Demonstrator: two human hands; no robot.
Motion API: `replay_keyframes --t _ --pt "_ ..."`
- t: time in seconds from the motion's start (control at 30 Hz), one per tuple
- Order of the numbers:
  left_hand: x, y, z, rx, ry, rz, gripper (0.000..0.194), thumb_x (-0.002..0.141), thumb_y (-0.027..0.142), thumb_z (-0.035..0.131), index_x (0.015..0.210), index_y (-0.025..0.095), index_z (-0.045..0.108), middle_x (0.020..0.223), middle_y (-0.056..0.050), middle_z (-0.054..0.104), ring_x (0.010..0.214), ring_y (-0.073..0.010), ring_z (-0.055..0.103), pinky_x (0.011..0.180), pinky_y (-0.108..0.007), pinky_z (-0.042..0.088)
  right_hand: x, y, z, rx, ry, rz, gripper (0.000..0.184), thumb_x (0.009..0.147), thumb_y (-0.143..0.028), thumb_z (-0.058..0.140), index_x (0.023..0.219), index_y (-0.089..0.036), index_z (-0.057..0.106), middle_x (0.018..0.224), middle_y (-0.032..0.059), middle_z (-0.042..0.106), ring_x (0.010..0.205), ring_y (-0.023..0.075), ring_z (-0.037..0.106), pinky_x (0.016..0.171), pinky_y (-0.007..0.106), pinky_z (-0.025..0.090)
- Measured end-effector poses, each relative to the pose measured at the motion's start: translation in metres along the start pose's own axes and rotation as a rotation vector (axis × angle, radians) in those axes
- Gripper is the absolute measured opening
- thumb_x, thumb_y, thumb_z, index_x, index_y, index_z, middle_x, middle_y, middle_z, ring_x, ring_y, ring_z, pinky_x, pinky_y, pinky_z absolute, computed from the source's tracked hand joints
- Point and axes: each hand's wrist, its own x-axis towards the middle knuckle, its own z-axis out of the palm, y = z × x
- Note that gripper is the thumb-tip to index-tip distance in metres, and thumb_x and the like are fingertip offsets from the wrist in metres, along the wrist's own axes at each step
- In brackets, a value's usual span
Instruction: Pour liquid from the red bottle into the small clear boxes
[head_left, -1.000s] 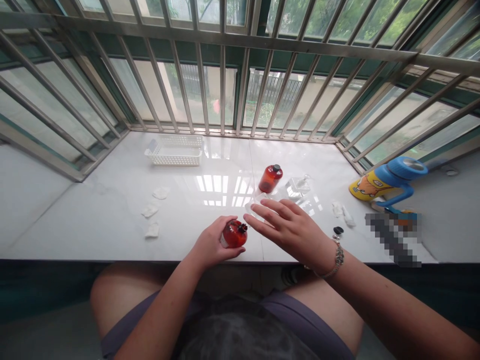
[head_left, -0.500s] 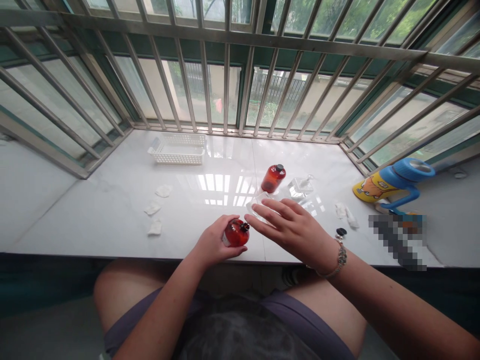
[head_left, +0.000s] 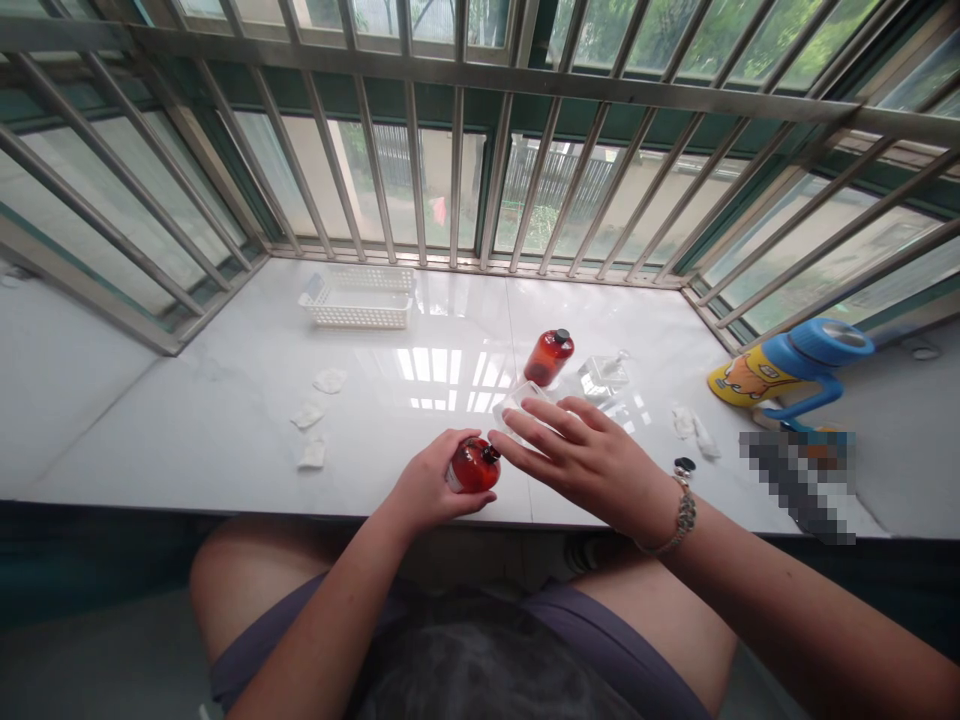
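My left hand (head_left: 429, 482) is wrapped around a reddish-brown bottle (head_left: 478, 466), which tilts to the right. Its dark neck faces my right hand; a pale label shows partly beside my fingers. With fingers stretched out and spread, my right hand (head_left: 574, 450) hovers just right of that neck, its thumb hidden. Behind those fingers is a clear, square-edged container (head_left: 517, 398), partly covered, so I cannot tell whether the hand touches it. A second reddish-brown bottle (head_left: 550, 358) with a black cap stands farther back, near a clear glass bottle (head_left: 600, 376).
A white perforated basket (head_left: 360, 315) sits at the back left of the white tabletop (head_left: 187, 430). Crumpled tissues (head_left: 311, 453) lie at left and right. A small black cap (head_left: 684, 466) is by my right wrist. At right is a blue-and-yellow flask (head_left: 787, 365); barred windows enclose the back.
Both hands and the bottle keep nearly the same place. The whole view has shifted very slightly.
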Motion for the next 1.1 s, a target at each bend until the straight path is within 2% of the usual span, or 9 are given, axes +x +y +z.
replay_keyframes --t 0.2,0.4,0.63,1.1 --pt "-0.0010 0.0002 0.0002 -0.008 0.009 -0.004 0.076 0.077 0.042 0.093 0.143 0.028 0.058 0.139 -0.009 0.069 0.128 -0.0322 0.069 0.112 -0.047 0.056 0.0003 0.0000 -0.0026 -0.049 -0.013 -0.031 0.046 0.104 -0.013 0.062 0.149 -0.026 0.062 0.148 0.0036 0.069 0.139 0.0261 0.059 0.112 0.044 0.047" --pt "-0.0009 0.0009 0.0000 -0.015 0.003 -0.011 0.076 0.077 0.042 0.094 0.142 0.029 0.058 0.139 -0.010 0.069 0.128 -0.0331 0.069 0.111 -0.047 0.056 0.0006 -0.0004 -0.0028 0.026 -0.003 0.001 0.055 0.101 -0.011 0.067 0.152 -0.030 0.059 0.149 0.0038 0.069 0.140 0.0245 0.058 0.114 0.042 0.045" --pt "-0.0019 0.0005 0.0001 -0.029 0.007 -0.012 0.076 0.076 0.043 0.094 0.142 0.029 0.058 0.140 -0.009 0.069 0.128 -0.0329 0.069 0.111 -0.047 0.056 0.0044 0.0001 -0.0060 -0.075 -0.002 -0.048 0.045 0.105 -0.013 0.063 0.147 -0.028 0.064 0.148 0.0022 0.070 0.138 0.0246 0.059 0.113 0.043 0.046" --pt "-0.0024 0.0004 0.0000 -0.025 0.004 -0.010 0.077 0.077 0.042 0.094 0.143 0.029 0.057 0.140 -0.009 0.068 0.128 -0.0322 0.068 0.111 -0.046 0.055 0.0073 0.0003 -0.0096 -0.105 0.006 -0.079 0.043 0.105 -0.015 0.062 0.146 -0.029 0.064 0.147 0.0013 0.070 0.138 0.0226 0.059 0.115 0.042 0.047"
